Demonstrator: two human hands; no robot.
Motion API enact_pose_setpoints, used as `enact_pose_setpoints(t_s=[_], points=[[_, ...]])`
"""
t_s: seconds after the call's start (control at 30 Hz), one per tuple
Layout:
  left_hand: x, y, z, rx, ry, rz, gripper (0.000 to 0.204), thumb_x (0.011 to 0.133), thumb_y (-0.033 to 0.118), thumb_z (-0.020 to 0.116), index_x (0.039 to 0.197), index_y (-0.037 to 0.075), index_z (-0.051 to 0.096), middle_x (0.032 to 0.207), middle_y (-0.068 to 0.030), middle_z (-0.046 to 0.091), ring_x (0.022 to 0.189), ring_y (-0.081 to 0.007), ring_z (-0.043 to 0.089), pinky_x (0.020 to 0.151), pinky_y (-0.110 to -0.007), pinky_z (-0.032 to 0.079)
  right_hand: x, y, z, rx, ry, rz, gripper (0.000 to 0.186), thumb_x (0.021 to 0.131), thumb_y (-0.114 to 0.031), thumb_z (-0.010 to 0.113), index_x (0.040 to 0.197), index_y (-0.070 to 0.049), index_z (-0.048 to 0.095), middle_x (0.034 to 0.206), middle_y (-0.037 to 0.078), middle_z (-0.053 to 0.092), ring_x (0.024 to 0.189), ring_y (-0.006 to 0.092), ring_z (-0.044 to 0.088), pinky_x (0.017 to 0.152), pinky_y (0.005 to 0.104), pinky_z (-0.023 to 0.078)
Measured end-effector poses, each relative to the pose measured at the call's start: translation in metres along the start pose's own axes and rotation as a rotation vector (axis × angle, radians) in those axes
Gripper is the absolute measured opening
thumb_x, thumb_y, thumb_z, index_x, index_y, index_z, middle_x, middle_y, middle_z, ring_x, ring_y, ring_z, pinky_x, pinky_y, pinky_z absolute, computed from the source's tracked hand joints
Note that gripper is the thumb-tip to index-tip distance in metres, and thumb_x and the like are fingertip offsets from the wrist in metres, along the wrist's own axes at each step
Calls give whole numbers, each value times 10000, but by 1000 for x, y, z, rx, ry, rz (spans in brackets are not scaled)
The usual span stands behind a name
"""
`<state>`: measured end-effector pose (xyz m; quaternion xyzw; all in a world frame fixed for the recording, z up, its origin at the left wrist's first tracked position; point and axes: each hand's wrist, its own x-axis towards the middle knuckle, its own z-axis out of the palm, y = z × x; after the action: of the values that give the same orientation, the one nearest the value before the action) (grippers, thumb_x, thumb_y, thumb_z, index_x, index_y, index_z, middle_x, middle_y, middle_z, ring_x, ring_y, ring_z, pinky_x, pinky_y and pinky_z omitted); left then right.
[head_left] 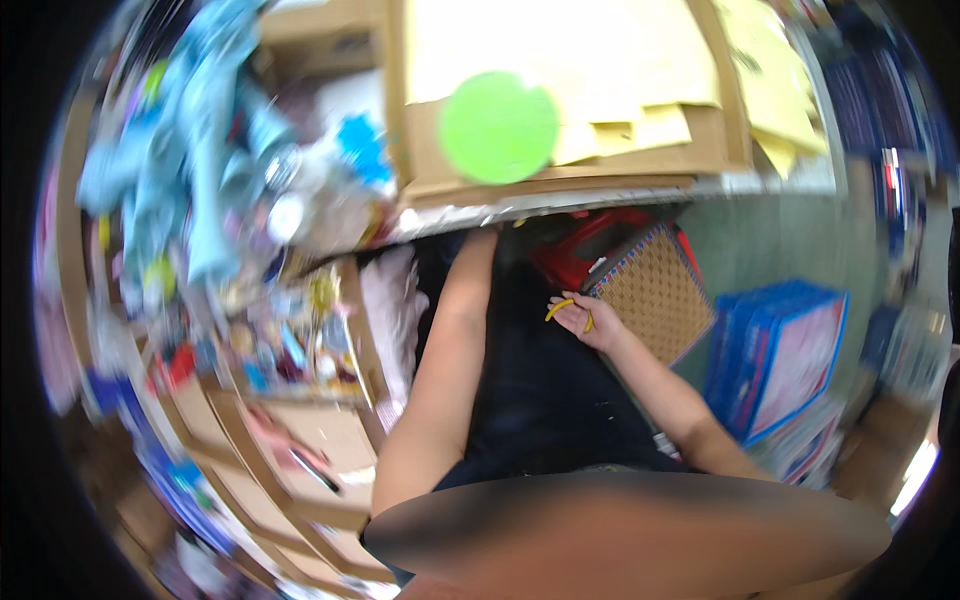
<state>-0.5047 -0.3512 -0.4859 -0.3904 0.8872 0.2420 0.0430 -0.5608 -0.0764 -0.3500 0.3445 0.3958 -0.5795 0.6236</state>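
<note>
My right hand (596,326), palm up with fingers partly curled, holds what looks like a pair of yellow-handled scissors (561,309). Two curved yellow arms show at the fingers; the blades cannot be made out. It hovers over my dark-clothed lap (545,390), below the table's front edge. My left hand (486,234) reaches forward to that edge, and its fingers are hidden beneath it. On the table, a bright green disc (498,127) lies by yellow sheets (625,130) on a cardboard tray (570,178). The picture is blurred.
Light blue rubber-like gloves (200,150) and a clear bottle (300,215) crowd the left side. Below them stands a box of small mixed items (290,335). A tan checked panel (655,295) and a red object (585,245) are under the table; blue boxes (780,355) stand right.
</note>
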Motion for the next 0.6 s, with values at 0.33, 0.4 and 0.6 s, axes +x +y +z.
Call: enact_pose_setpoints(t_s=[0.33, 0.4, 0.6], points=[[26, -17, 10, 232, -40, 192, 328, 884, 218, 422, 1171, 80, 501, 1177, -204, 519, 1050, -354, 517, 835, -492, 415, 84, 12, 12, 45, 32, -85, 221, 879, -169, 506, 1068, -58, 538, 1060, 135, 581, 1017, 260, 553, 880, 348, 461], [31, -17, 9, 236, 4, 172, 320, 887, 226, 421, 1162, 85, 505, 1159, -206, 533, 1031, -356, 531, 820, -498, 422, 98, 11, 14, 50, 24, -84, 214, 881, -178, 511, 1053, -56, 546, 1026, 129, 593, 984, 250, 570, 866, 340, 473], [28, -21, 5, 306, -28, 294, 323, 855, 116, 467, 1177, 113, 491, 1186, -163, 528, 1075, -360, 507, 861, -461, 418, 134, -14, 28, 34, 115, -185, 239, 863, -201, 562, 1002, -8, 539, 965, 123, 593, 838, 231, 609, 742, 328, 537]])
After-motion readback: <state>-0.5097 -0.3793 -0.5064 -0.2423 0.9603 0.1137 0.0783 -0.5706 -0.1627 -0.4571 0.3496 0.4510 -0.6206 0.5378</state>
